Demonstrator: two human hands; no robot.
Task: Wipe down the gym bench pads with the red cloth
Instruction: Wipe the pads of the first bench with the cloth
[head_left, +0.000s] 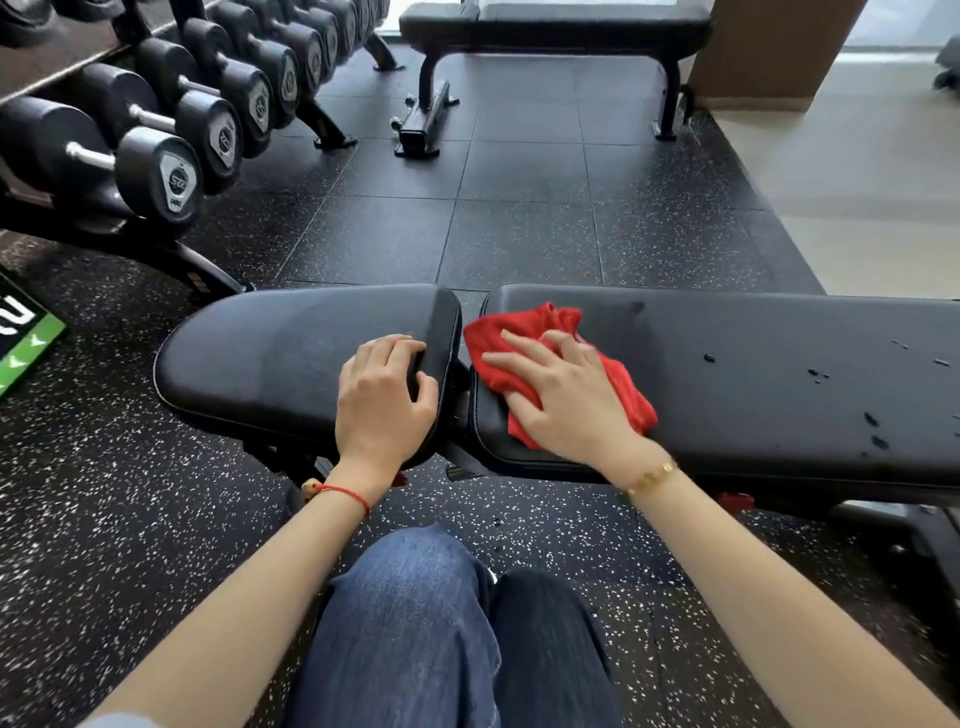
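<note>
- Right in front of the knees sits a black gym bench, split into a short seat pad (291, 358) on the left and a long back pad (753, 384) on the right, with a narrow gap between them.
- Red cloth (524, 332) is lying bunched up on the left end of the long back pad, just beside that gap.
- Right hand (561, 395) is flat on top of the cloth, fingers pretty much straight and spread a bit, palm pressing it into the pad. Not curled around it, just pushing down.
- Left hand (384, 400) rests on the right end of the seat pad, fingers curled over the pad's edge next to the gap, thumb on top, so it's gripping the seat pad.
- Further right on the back pad there are some dark wet-looking droplets (821, 374), well apart from the cloth.
- Red string bracelet (343, 491) on the left wrist, gold one (652, 475) on the right.
- Blue jeans (415, 623) at the bottom, speckled rubber floor (519, 218) all around.
- Dumbbell rack (156, 119) is off to the upper left, and another flat bench (561, 26) stands further back near the window.
</note>
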